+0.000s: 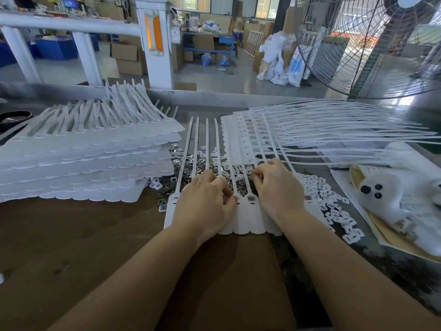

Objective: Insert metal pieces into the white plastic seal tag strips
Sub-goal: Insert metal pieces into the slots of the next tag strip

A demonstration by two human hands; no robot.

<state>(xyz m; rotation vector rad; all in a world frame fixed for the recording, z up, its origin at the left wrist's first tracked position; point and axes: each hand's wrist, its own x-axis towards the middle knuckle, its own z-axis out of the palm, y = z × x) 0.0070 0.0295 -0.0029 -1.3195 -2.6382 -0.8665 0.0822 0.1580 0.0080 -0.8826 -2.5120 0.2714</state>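
Both my forearms reach forward over the desk (71, 235), palms down, hands side by side on the sheet of seal tags (250, 218) in front of me.

My left hand (205, 204) lies on the left part of the sheet, fingers (224, 187) curled, tips pressing down at a tag head near its slot. Can't tell if a metal piece is pinched under them; the fingertips hide it.

My right hand (278, 187) sits just right of it, fingers curled and bunched together at the tips, digging into the loose parts just above the tag heads. Whether it holds a piece, I can't tell.

The sheet is white plastic, a row of joined flat tags with scalloped lower edges, each with a small rectangular slot near the top; one slot between my hands shows grey inside. Long thin strips (194, 144) run from the heads away from me.

Metal pieces (183, 168), small, shiny and square, lie scattered under and between those strips. Small white clips (334, 201) are heaped to the right of my right hand.

Stack of tag sheets (83, 161) on the left, well apart from my hands. Another fanned pile of sheets (310, 130) at the far right, strips pointing right.
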